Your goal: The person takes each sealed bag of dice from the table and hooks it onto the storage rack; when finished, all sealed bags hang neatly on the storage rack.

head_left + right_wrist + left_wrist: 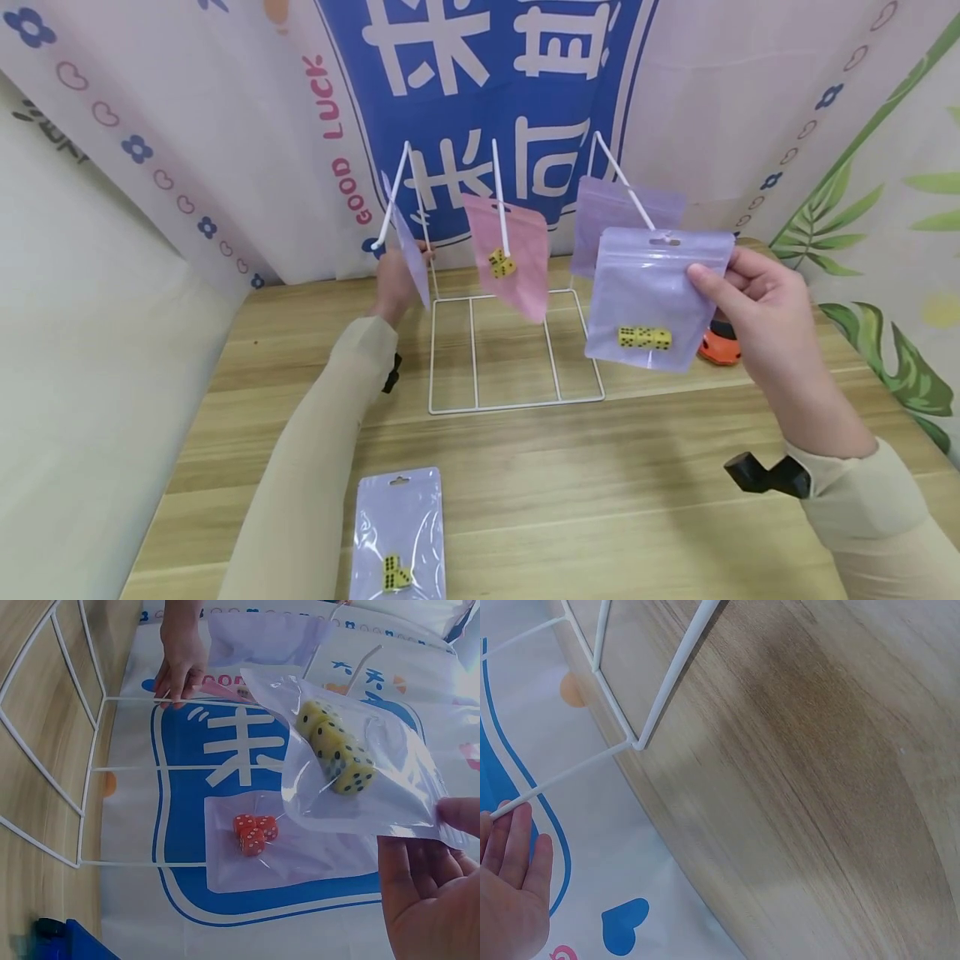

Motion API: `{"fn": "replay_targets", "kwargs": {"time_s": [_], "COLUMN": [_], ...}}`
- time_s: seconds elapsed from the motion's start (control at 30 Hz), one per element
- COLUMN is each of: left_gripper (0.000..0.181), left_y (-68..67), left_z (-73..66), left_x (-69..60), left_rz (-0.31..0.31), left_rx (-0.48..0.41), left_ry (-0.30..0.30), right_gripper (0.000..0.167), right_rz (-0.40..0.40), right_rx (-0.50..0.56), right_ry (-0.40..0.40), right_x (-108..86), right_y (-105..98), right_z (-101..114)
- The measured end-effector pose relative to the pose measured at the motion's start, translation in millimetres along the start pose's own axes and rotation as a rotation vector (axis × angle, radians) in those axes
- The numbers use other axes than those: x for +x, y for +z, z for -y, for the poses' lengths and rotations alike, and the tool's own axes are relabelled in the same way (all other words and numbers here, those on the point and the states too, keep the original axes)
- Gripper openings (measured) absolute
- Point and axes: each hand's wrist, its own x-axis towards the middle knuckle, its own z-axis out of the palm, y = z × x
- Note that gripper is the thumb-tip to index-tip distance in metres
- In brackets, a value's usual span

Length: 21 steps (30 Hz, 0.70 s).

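The right hand (pixel 780 333) pinches the upper right edge of a purple bag (pixel 648 287) between thumb and fingers; yellow dice (pixel 337 750) lie inside it. The bag's hole is at the tip of the right hook (pixel 626 183) of a white wire rack (pixel 517 407); whether the hook passes through is unclear. At the rack's left rear post (pixel 562 775), the left hand (pixel 514 900) holds the wire with its fingertips. Behind the held bag hangs another purple bag (pixel 630 208), with red dice (pixel 253 834). A pink bag (pixel 517 250) hangs in the middle, another purple bag (pixel 408 242) at left.
A purple bag (pixel 397 508) with yellow dice lies on the wooden table (pixel 570 517) at the near left. An orange and black object (pixel 722 343) stands partly hidden behind the right hand. A blue object (pixel 75 941) shows at the lower left of the right wrist view. Printed cloth hangs behind the rack.
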Motion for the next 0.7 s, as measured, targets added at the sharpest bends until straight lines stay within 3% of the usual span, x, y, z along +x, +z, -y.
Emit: {"fn": "replay_targets", "kwargs": {"time_s": [0.1,0.3,0.4,0.7], "left_gripper": [0.026,0.023,0.022,0.025], "left_y": [0.1,-0.2,0.5,-0.1], "left_z": [4.6,3.9,3.0,4.1], "left_x": [1.0,-0.8,-2.1,-4.6], "left_rz": [0.001,-0.026,-0.02,-0.006], "left_rx": [-0.02,0.137,0.161,-0.041], "left_ry": [-0.016,0.132,0.144,-0.056], "right_gripper": [0.018,0.017,0.014,0.013], "right_rz": [0.006,-0.008,-0.027,-0.075], "right_rx": [-0.009,-0.081,-0.093,-0.049], "right_ry": [0.0,0.048,0.084,0.069], "right_x": [3.8,17.4,25.2,39.2], "right_y": [0.0,1.3,1.1,1.0], "right_z": [-1.4,-7.4,-13.2,-28.2]}}
